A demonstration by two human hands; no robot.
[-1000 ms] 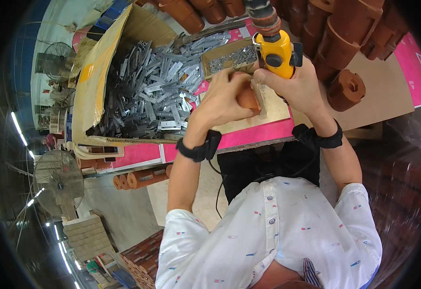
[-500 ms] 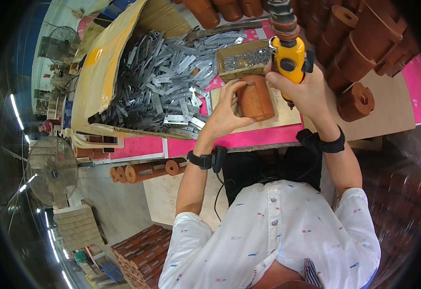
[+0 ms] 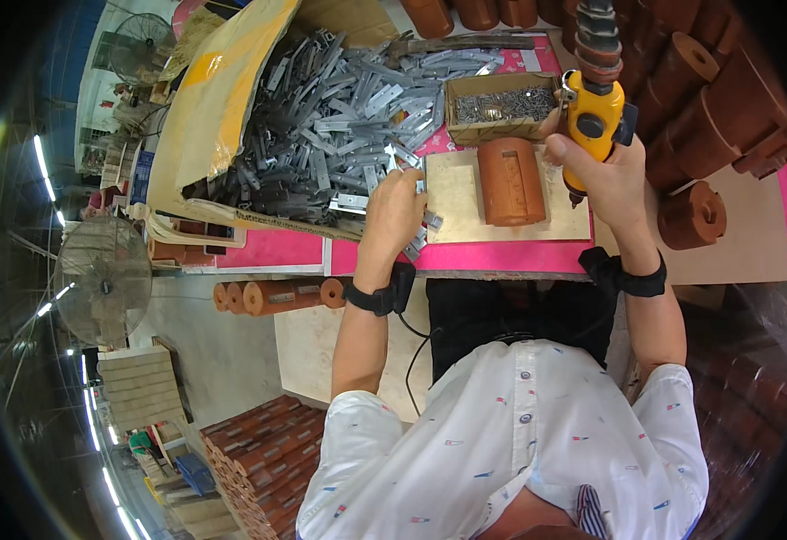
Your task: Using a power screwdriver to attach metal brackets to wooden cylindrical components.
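Observation:
My right hand (image 3: 614,171) is wrapped round a yellow power screwdriver (image 3: 591,126), its tip pointing down beside the board. A reddish-brown wooden cylinder (image 3: 512,184) with a slot along its upper side lies on a light wooden board (image 3: 452,193), touched by neither hand. Left of the board, my left hand (image 3: 395,211) has its fingers closed on a grey metal bracket (image 3: 431,220) at the edge of the bracket pile (image 3: 357,108). Part of that bracket is hidden by the fingers.
A big open cardboard box (image 3: 191,148) lies around the brackets. Behind the board stands a small carton (image 3: 479,135) of screws. More brown cylinders (image 3: 692,216) crowd the right side. A thick dark fitting (image 3: 598,45) rises from the screwdriver. Pink sheeting (image 3: 492,256) covers the table.
My left hand has let go of the cylinder and moved left to the metal brackets. The cylinder stays on the board. The screwdriver is still in my right hand.

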